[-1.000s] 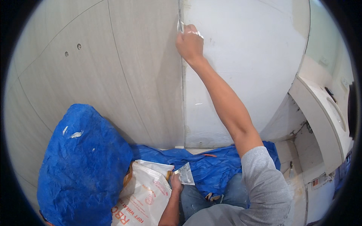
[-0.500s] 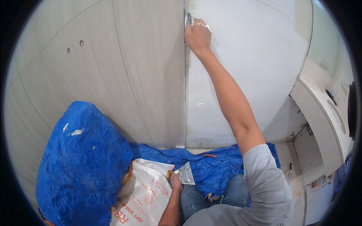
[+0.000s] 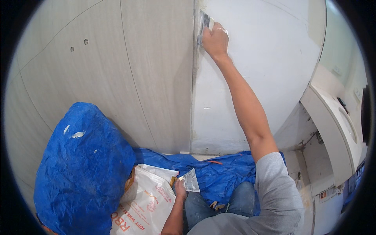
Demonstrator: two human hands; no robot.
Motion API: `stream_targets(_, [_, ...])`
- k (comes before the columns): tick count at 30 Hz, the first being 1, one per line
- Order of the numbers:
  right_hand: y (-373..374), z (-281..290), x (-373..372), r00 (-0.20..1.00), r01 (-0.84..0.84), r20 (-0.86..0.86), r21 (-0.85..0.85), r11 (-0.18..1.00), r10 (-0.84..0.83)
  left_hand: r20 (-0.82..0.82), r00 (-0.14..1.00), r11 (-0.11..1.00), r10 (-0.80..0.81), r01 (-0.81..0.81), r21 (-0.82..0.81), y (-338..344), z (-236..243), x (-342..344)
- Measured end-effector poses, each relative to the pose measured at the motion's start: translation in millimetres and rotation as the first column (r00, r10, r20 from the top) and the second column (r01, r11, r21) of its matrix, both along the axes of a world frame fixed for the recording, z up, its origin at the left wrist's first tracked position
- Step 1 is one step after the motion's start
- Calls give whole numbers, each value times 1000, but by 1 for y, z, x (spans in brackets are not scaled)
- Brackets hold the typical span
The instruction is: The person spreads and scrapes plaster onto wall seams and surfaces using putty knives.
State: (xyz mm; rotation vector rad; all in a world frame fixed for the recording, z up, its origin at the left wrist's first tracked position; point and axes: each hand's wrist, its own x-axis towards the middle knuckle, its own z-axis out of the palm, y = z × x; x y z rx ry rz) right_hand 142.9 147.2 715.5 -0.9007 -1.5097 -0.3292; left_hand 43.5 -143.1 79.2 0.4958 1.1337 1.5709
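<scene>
Scraper point(image 3: 205, 20) | right hand point(image 3: 216, 40) curled round it | left hand point(image 3: 180, 189) clasping spreader point(image 3: 190, 181) | sack point(image 3: 147, 196), tarp point(image 3: 84, 156) near

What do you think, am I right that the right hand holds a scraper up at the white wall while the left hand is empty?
Not quite: the left hand isn't empty. In the head view, it holds a wide, flat blade near the white sack. The right hand does hold a scraper up at the white wall.

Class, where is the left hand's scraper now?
The scraper is in the left hand, at lower centre of the head view, just right of the white sack.
</scene>
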Motion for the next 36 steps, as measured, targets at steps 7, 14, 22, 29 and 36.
stream_targets(7, [12, 17, -16, 999, -39, 30, -29, 999, 40, -153, 985, 996, 82, -87, -27, 2, -23, -3])
stream_targets(14, [17, 8, -27, 999, 30, 24, 115, 993, -33, 50, 999, 999, 6, -8, 44, 0, 4, 1])
stream_targets(22, [1, -23, -11, 995, -95, -8, -119, 988, 95, -24, 994, 994, 106, -106, 0, 2, -30, -8])
stream_targets(29, [3, -42, -21, 994, -90, 57, -12, 996, 90, -167, 985, 999, 33, -34, -8, 2, -26, -5])
stream_targets(36, [0, -71, -1, 997, -73, -20, -117, 991, 71, 5, 998, 998, 62, -62, 23, 0, -9, 1])
